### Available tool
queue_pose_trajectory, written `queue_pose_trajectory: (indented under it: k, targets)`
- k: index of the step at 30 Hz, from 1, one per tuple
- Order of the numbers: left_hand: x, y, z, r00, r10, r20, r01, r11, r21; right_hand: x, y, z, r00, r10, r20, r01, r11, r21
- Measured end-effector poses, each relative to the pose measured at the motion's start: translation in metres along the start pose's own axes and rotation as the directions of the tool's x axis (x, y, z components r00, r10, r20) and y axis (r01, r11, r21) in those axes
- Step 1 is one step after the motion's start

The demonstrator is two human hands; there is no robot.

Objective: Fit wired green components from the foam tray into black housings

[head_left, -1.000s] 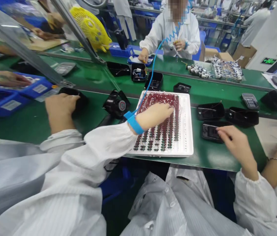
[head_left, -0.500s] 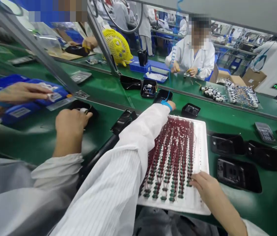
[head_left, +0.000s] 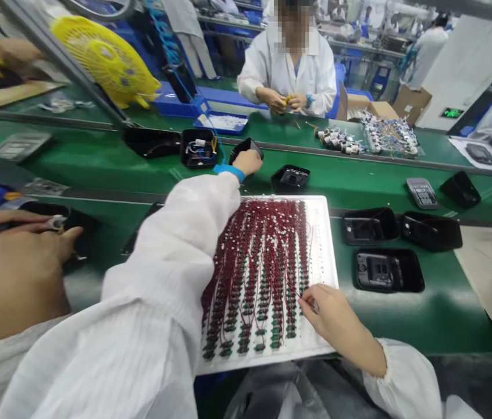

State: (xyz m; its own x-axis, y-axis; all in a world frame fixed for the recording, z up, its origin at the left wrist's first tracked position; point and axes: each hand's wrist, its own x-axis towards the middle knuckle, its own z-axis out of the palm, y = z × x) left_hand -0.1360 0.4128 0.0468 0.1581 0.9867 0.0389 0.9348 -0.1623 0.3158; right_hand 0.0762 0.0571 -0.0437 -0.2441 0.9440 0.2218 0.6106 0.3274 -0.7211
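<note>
My left hand (head_left: 248,163), with a blue wristband, reaches across the bench with curled fingers on a black plastic housing (head_left: 255,146); its fingertips are partly hidden. My right hand (head_left: 335,311) is at the right side of a white foam tray (head_left: 330,256). Its thumb and forefinger pinch a thin red wire (head_left: 297,291) beside the rows. Many small green circuit boards (head_left: 260,332) with dark red wires lie in rows on this tray. My left sleeve covers the tray's left edge.
Black housings (head_left: 389,270) sit to the right, another housing (head_left: 290,176) beyond the tray. An open housing with wiring (head_left: 199,148) stands at left. A neighbour's hands (head_left: 23,256) work on a black part at far left. A co-worker (head_left: 289,70) faces me across the bench.
The view has swung right, so things sit further left. My left hand now has its fingers on the black housing, which looks tilted. My right hand stays by the tray's right side, fingers pinched.
</note>
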Motion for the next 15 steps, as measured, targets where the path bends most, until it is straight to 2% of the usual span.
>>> queue_pose_trajectory:
  k: [3,6,8,11,13,15]
  targets:
    - [-0.019,0.021,-0.023,0.994,-0.078,-0.082,0.084,0.994,0.074,-0.001,-0.01,-0.007,0.998,-0.038,0.043,0.039,0.999,-0.03]
    - [-0.06,0.042,-0.048,0.984,0.0,-0.179,0.02,0.993,0.114,0.001,-0.018,-0.017,0.994,-0.018,0.11,0.028,0.995,-0.095]
    - [-0.1,0.057,-0.064,0.978,0.053,-0.2,-0.026,0.99,0.135,0.003,-0.021,-0.023,0.988,0.008,0.157,0.008,0.995,-0.102]
    - [-0.172,0.075,-0.083,0.959,0.149,-0.242,-0.111,0.981,0.161,0.005,-0.026,-0.028,0.982,0.046,0.182,-0.02,0.99,-0.143]
    - [-0.222,0.082,-0.087,0.951,0.177,-0.254,-0.136,0.976,0.171,0.004,-0.031,-0.031,0.981,0.068,0.182,-0.029,0.977,-0.211]
    - [-0.268,0.083,-0.084,0.955,0.172,-0.241,-0.127,0.973,0.193,0.003,-0.036,-0.033,0.978,0.092,0.187,-0.037,0.96,-0.276]
